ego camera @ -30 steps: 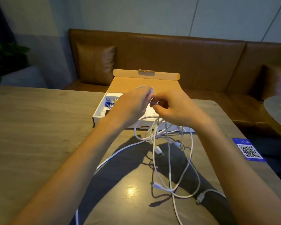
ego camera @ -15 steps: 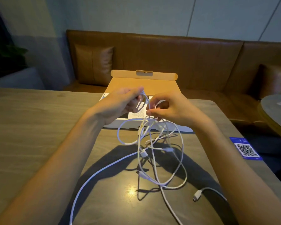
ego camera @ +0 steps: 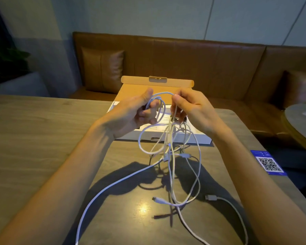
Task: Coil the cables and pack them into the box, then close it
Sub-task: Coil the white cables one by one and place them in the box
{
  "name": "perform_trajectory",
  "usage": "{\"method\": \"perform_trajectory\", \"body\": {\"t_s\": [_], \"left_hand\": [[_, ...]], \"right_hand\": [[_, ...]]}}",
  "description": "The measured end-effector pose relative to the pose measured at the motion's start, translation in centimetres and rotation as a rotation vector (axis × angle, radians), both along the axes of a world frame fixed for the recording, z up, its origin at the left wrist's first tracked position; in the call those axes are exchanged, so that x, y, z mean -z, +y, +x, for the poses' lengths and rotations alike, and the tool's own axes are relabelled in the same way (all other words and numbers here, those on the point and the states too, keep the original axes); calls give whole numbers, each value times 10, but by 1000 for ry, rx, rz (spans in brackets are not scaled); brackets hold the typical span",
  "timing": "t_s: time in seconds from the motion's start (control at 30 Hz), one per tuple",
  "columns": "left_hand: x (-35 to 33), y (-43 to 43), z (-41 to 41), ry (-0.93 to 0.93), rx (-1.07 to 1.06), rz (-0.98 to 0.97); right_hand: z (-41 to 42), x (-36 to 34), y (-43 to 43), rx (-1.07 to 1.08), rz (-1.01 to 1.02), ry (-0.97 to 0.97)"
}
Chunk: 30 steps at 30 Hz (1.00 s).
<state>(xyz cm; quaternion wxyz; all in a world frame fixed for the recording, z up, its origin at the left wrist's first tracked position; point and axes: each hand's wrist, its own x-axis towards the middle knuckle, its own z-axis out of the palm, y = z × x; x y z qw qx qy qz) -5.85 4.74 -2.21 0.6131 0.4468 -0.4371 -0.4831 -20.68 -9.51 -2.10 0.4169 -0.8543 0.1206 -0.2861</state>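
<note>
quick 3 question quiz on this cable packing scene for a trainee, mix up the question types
1. True or false: the box lid is shut.
2. What are the left hand and right hand both holding: (a) white cables, (b) a blue card, (c) a cushion?
3. Where does the QR code sticker lie relative to the box?

Key: 1. False, the lid stands open. 2. (a), a tangled bunch hanging down to the table. 3. On the table to the box's right, nearer the person.

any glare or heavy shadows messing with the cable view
Head view: dim, warm light; one small bright glare spot on the table; dark arm shadows fall under the cables; the left hand and right hand look sharp; wide-angle bending at the edges.
</note>
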Motion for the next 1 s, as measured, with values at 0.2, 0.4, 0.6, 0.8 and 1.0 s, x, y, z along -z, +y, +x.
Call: {"method": "perform_trajectory", "body": {"t_s": [0.2,0.4,0.6,0.8,1.0], "left_hand": [[9,-13,-4,435,57,-196],[7,-16,-5,-85,-442,-340],[21,-16,-9,-1414,-542,-30],[2,-7,-13,-1274,-319,221],[-9,8,4,-972,-145,252]], "right_hand": [[9,9,13,-65,-91,142],[11,18,29,-163,-215,454],[9,8,18,-46,-349,456],[-3,-9,14,-31,-442,333],[-3,-7,16,-127,-331,270]]}}
